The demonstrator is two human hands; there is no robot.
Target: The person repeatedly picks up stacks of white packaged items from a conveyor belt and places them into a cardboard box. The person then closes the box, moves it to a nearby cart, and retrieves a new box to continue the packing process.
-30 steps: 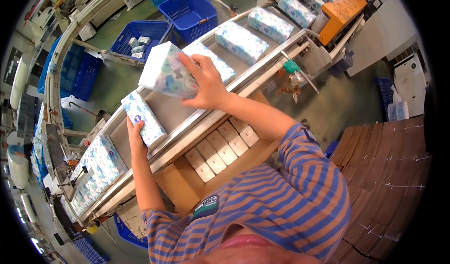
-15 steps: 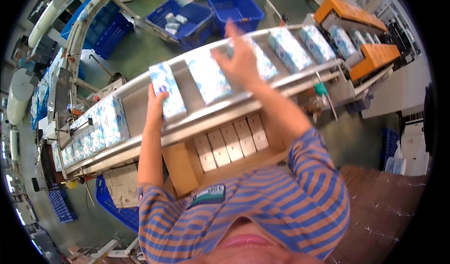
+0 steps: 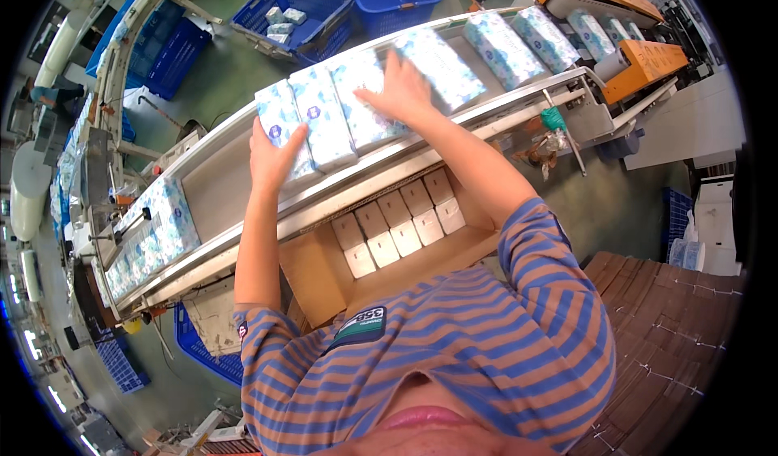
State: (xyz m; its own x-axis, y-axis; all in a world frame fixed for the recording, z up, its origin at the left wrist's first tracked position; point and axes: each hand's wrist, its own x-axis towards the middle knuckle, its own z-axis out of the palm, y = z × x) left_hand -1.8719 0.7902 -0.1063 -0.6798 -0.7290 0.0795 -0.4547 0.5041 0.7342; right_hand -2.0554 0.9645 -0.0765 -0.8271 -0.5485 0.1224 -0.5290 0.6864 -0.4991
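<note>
Three blue-and-white floral tissue packs stand side by side on the conveyor, pressed together between my hands. My left hand (image 3: 274,158) grips the leftmost tissue pack (image 3: 279,120), its thumb over the front and its fingers along the outer side. The middle tissue pack (image 3: 324,128) touches its neighbours. My right hand (image 3: 399,91) is at the third tissue pack (image 3: 352,75), thumb on its face and fingers by its right edge, partly hiding it. Just to the right lies another tissue pack (image 3: 442,67), near my right fingers.
More packs (image 3: 502,51) come along the conveyor (image 3: 223,164) from an orange-sided machine (image 3: 644,67) at right. Others (image 3: 166,221) stand in a row at left. Below the belt, an open cardboard box (image 3: 312,274) holds white-ended packs. Blue crates (image 3: 328,39) stand beyond.
My right hand has come down from above the belt onto the third pack. The packs that stood apart are now pressed together against the leftmost one, which my left hand still holds.
</note>
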